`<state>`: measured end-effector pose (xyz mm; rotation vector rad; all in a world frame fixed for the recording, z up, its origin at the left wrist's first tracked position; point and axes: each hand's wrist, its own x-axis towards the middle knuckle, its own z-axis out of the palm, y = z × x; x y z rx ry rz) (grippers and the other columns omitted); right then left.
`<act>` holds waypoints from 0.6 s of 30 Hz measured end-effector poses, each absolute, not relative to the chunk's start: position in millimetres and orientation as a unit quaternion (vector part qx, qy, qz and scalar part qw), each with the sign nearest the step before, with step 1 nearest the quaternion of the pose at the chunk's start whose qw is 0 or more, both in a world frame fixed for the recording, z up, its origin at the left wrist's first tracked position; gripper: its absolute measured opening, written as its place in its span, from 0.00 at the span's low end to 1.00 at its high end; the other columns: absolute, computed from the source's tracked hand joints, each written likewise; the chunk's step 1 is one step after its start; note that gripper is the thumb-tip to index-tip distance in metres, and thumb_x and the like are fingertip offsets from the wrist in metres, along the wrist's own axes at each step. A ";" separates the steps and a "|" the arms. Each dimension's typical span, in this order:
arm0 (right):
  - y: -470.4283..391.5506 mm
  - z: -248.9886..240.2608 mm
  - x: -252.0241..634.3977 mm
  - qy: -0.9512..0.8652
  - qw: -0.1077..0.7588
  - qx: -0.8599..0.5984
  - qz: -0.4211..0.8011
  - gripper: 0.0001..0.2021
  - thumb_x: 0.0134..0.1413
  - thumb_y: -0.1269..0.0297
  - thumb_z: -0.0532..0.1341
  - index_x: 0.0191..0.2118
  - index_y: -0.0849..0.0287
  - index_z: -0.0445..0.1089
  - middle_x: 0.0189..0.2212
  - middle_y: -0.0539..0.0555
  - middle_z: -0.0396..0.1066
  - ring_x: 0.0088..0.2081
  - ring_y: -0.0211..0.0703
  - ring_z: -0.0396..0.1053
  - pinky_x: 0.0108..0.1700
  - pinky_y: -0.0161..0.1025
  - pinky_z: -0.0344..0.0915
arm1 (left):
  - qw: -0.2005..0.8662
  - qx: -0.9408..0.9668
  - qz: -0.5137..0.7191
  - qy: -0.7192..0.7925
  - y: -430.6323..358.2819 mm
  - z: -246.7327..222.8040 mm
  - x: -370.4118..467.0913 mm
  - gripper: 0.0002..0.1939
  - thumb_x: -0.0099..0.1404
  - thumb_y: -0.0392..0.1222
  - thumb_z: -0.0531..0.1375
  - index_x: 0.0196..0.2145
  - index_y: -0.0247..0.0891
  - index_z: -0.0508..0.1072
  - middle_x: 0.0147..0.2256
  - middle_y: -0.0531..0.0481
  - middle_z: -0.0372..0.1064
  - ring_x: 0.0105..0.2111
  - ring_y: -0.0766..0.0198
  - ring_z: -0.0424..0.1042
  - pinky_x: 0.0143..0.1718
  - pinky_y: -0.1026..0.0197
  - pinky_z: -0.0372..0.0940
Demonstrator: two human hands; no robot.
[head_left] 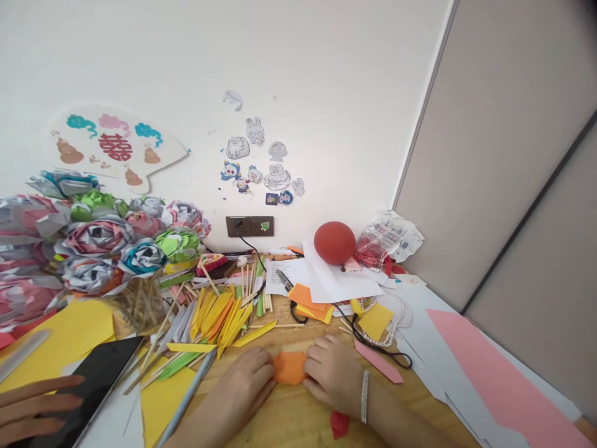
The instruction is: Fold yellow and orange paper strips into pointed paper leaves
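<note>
A small orange piece of paper point(289, 367) with angled corners lies low over the wooden table between my hands. My left hand point(249, 379) has its fingers closed on the paper's left edge. On the right edge, the fingers of my right hand point(330, 376) grip it too; a sparkly bracelet point(365, 396) circles that wrist. The undersides of the fingertips are hidden. A crumpled red paper piece point(339, 424) sits beneath my right wrist. Just beyond my hands are folded yellow and orange paper strips point(219, 317) and a stack of orange sheets point(310, 302).
Another person's hand point(37, 407) rests over a dark tablet point(100, 379) at left. Paper flowers point(100, 239) crowd the back left. Scissors point(283, 280), a red balloon point(334, 242), a bead string point(403, 311) and pink paper point(489, 373) lie around the table.
</note>
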<state>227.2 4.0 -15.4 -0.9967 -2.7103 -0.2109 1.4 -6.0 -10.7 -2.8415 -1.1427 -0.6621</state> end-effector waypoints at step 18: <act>3.7 -22.1 208.3 -0.809 0.238 -0.517 0.150 0.05 0.43 0.73 0.63 0.24 0.60 0.66 0.27 0.49 0.67 0.34 0.40 0.63 0.37 0.36 0.54 | -0.086 -0.836 -0.183 -0.511 -7.1 -4.3 12.5 0.09 0.62 0.37 0.55 0.25 0.38 0.69 0.32 0.48 0.66 0.34 0.58 0.66 0.38 0.58 0.61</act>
